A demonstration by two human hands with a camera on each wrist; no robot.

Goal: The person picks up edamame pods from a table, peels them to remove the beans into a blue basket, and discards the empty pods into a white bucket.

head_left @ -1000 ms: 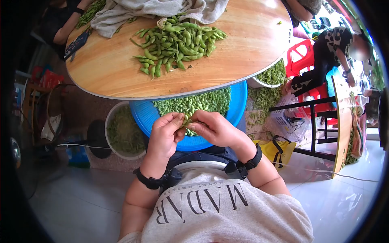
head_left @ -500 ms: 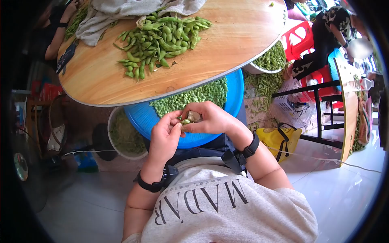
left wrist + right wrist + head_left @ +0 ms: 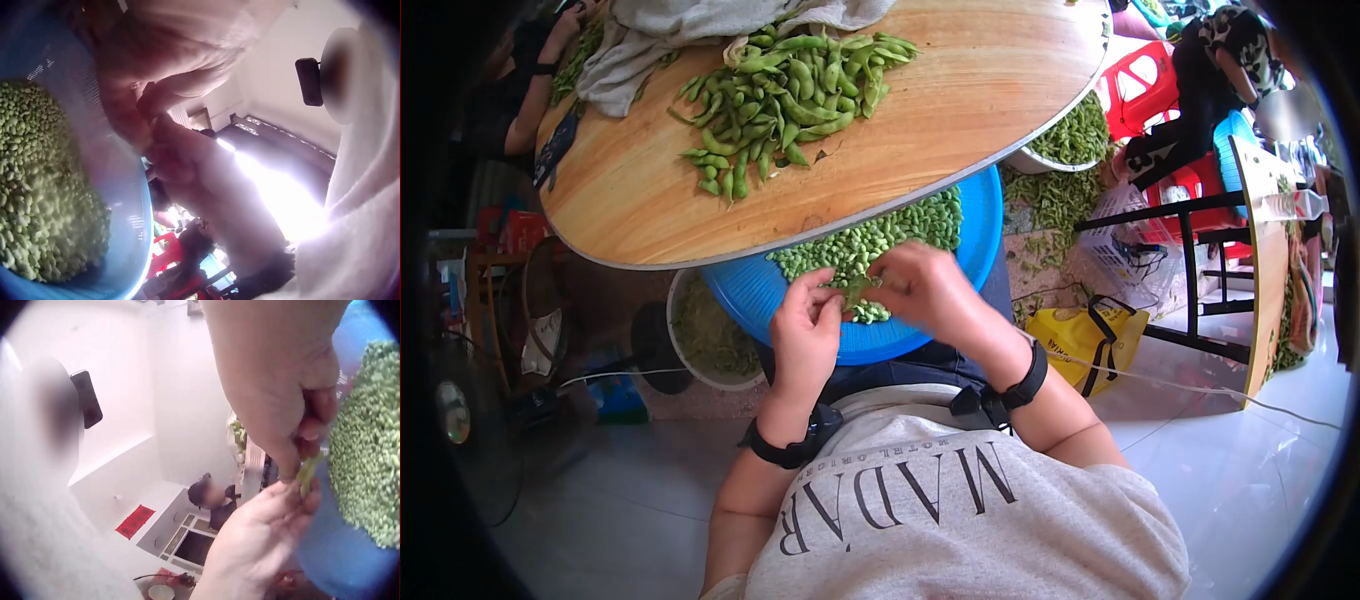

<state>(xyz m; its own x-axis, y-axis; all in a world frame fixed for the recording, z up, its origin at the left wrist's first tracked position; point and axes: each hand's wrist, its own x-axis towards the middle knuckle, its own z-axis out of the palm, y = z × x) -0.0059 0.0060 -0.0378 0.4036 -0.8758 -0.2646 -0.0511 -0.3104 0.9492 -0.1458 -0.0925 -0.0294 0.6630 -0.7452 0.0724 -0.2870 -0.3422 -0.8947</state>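
Observation:
Over the blue basket (image 3: 840, 345), my left hand (image 3: 805, 325) and right hand (image 3: 930, 290) face each other with a green edamame pod (image 3: 856, 292) between their fingertips. The right wrist view has the pod (image 3: 309, 472) pinched by thumb and fingers from both sides. Shelled green beans (image 3: 900, 228) cover much of the basket's bottom, just under the hands; they also fill the left part of the left wrist view. In that left wrist view the fingers hide the pod.
A heap of whole pods (image 3: 800, 95) lies on the wooden table (image 3: 960, 110), beside a grey cloth (image 3: 635, 60). A bucket (image 3: 672, 325) stands left of the basket. At right are a tub of pods (image 3: 1068, 140), a yellow bag (image 3: 1080, 345), a white crate (image 3: 1135, 240) and another person.
The head view has shifted, so the table appears further left. My hands have drawn slightly apart since half a second ago, and a green pod now shows between their fingertips.

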